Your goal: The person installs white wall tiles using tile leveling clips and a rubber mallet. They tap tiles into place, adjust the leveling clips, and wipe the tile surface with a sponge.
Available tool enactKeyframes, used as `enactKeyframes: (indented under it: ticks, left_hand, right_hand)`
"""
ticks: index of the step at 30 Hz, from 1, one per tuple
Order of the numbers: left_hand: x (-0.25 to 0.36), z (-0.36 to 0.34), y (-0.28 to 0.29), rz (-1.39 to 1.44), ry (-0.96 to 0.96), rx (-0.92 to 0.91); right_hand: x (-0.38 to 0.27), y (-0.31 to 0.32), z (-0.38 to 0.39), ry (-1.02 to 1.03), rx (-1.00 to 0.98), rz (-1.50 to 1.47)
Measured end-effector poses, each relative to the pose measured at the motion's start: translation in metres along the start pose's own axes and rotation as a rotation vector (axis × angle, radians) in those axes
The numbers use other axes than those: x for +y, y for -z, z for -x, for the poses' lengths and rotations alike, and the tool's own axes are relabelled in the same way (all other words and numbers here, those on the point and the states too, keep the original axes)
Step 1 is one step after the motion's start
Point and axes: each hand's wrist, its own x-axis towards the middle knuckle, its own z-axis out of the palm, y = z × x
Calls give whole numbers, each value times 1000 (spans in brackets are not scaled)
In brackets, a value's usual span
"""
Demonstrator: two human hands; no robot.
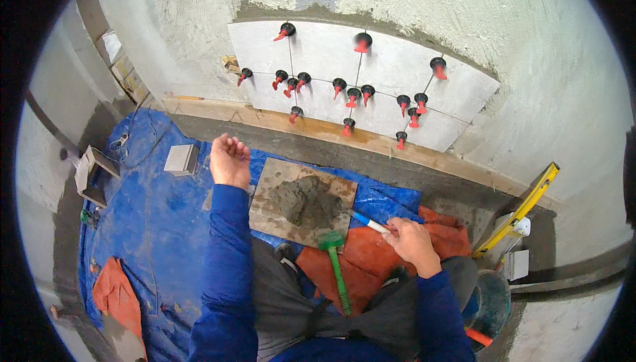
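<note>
My right hand (413,245) has its fingers closed at the white end of a trowel's blue-and-white handle (368,221). The trowel's blade end is at a heap of wet grey mortar (308,201), which lies on a square board (265,213). To the left of the board my left hand (230,160) is raised over the blue tarp, palm turned up, fingers loosely bent and nothing in them. Near the board's front edge lies a green brush-like tool (336,266), its handle pointing toward me.
Ahead, pale tiles (331,57) cover the lower wall, with several red-and-black levelling clips (353,97) at their joints. A wooden batten (278,121) runs beneath them. A yellow spirit level (520,206) leans at right, near a dark bucket (491,302). Small tiles (180,160) rest on the blue tarp (156,223).
</note>
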Motion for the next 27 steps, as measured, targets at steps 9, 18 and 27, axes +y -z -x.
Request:
enactKeyframes:
  ticks: [9, 18, 27]
  left_hand:
    - [-23, -10, -9, 59, 68, -49]
    - [-14, -19, -3, 2, 92, -12]
    - [-6, -28, 7, -126, 9, -1]
  right_hand:
    - [8, -13, -5, -42, -69, 15]
    - [5, -16, -13, -42, -89, 22]
    - [4, -19, -13, 55, -29, -13]
